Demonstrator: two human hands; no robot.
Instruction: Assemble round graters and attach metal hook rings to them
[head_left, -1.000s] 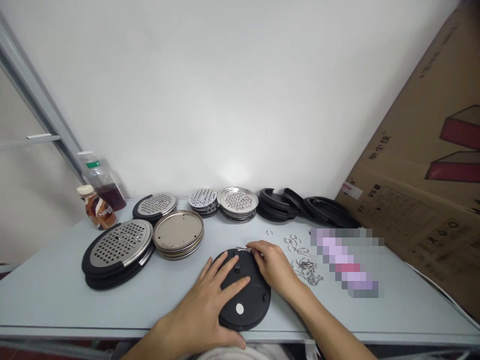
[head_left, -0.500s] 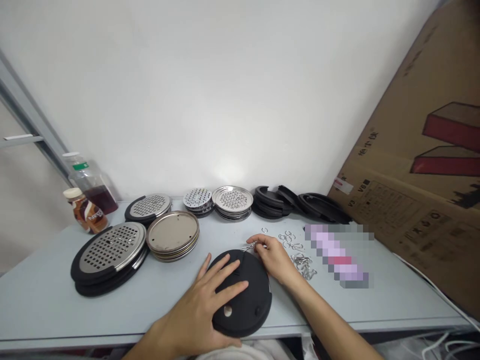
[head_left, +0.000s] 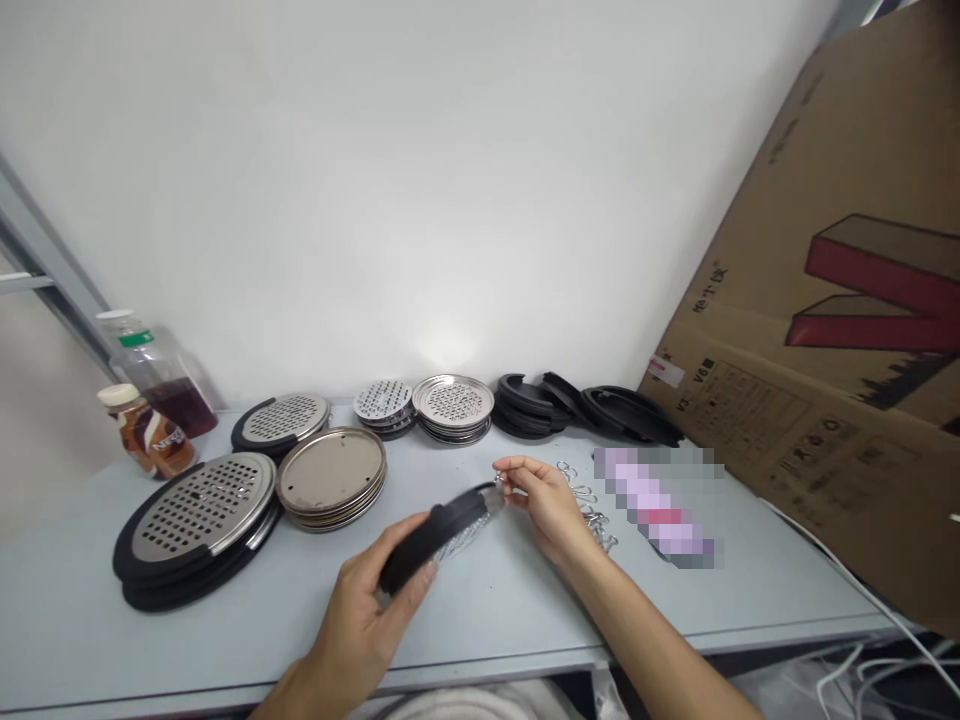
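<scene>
1. While my left grip (head_left: 367,612) is wrapped around one side of a black-rimmed disc (head_left: 435,535), thumb on the silvery perforated side, the whole thing's tipped up steeply in front of me, over the near part of the surface (head_left: 480,620). Can't tell if its lower edge touches down.
2. My right grip (head_left: 544,502) is pinching a small metal piece (head_left: 497,478) right at the disc's far end. My fingers hide most of it, so can't say if it's hooked on.
3. Just beyond my right wrist there's a loose scatter of wire clips (head_left: 598,522), then a pixelated purple item (head_left: 660,510).
4. Off to my left: rimmed perforated discs (head_left: 199,510), stacked, with a pile of plain metal plates (head_left: 334,468) just beside them.
5. Back by the wall: a stack of perforated plates (head_left: 454,402), then a heap of bare black rims (head_left: 529,405) near a big cardboard box (head_left: 750,420).
6. Two bottles (head_left: 154,435) stand at the far left.
</scene>
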